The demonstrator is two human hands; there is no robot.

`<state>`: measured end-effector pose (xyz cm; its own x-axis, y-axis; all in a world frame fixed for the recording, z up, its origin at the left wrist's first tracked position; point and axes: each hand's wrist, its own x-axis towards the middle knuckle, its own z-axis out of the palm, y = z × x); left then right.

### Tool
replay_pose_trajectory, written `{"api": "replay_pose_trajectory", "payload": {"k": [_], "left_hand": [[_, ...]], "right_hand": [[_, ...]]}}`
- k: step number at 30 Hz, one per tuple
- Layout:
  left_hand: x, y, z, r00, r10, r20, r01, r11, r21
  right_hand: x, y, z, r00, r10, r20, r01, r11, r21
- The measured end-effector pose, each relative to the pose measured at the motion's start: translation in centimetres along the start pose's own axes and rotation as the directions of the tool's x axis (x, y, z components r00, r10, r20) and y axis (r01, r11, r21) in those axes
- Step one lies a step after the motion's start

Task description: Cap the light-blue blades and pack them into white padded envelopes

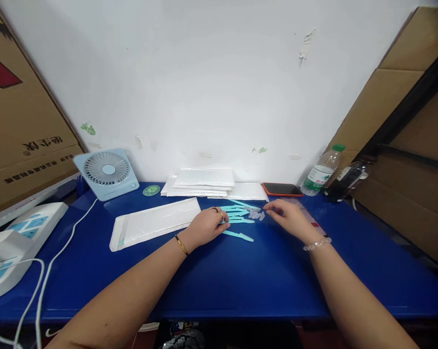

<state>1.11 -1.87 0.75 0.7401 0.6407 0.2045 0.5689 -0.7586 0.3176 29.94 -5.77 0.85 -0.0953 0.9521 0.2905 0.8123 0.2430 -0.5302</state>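
Note:
Several slim turquoise plastic sticks, shaped like eyebrow razors (242, 236), lie loosely side by side on the blue table. My left hand (206, 224) reaches over their left ends with its fingers curled; whatever is between the fingers is hidden. At the right ends of the sticks is a small heap of translucent lilac caps (255, 214). My right hand (285, 217) is just right of these caps, thumb and fingertips slightly apart and nothing visible between them. Left of my left hand, a white padded envelope (155, 222) lies flat, with a bit of turquoise showing at its left end.
Stacked white envelopes (203, 178) lie by the wall. Left are a light-blue fan (108, 170), a green round disc (151, 190), a power strip (40, 223) and white cables. Right are an orange-edged phone (282, 189), a flat device under my right wrist, a water bottle (320, 173) and a dark bottle (348, 182).

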Motion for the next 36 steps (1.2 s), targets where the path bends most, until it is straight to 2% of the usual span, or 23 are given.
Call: {"api": "replay_pose_trajectory", "payload": {"k": [3,7,13,16,20,24,30,33,36], "left_hand": [[0.3,-0.7,0.6,0.997,-0.048,-0.052,0.053,0.994,0.095],[0.5,-1.4,1.2,0.996,-0.076,-0.049,0.082,0.989,0.12],[0.6,-1.6,1.4,0.984,-0.175,-0.036,0.175,0.985,-0.007],[0.6,-1.7,1.4,0.978,-0.207,-0.029,0.204,0.976,-0.082],[0.6,-1.6,1.4,0.977,-0.212,-0.001,0.211,0.97,-0.121],[0.5,-1.5,1.1,0.978,-0.209,-0.01,0.206,0.97,-0.125],[0.4,-1.2,0.5,0.974,-0.22,-0.053,0.203,0.953,-0.226],[0.4,-1.0,0.3,0.977,-0.208,-0.046,0.186,0.939,-0.289],[0.3,-0.7,0.2,0.984,-0.176,-0.038,0.155,0.937,-0.314]], "right_hand": [[0.3,1.3,0.4,0.995,-0.027,0.096,0.04,0.99,-0.137],[0.4,1.4,1.0,0.985,-0.019,0.171,0.049,0.984,-0.171],[0.2,0.5,1.0,0.973,0.08,0.215,-0.045,0.986,-0.161],[0.2,0.5,1.2,0.968,0.079,0.24,-0.054,0.993,-0.108],[0.3,0.4,1.4,0.985,-0.005,0.173,0.007,1.0,-0.014],[0.3,-0.4,1.5,0.995,0.024,0.093,-0.043,0.979,0.198],[0.3,-1.8,1.7,0.997,0.064,0.048,-0.08,0.804,0.589],[0.4,-2.7,2.2,0.995,0.095,0.041,-0.097,0.725,0.681],[0.5,-3.3,2.7,0.992,0.123,0.023,-0.103,0.696,0.711]]}}
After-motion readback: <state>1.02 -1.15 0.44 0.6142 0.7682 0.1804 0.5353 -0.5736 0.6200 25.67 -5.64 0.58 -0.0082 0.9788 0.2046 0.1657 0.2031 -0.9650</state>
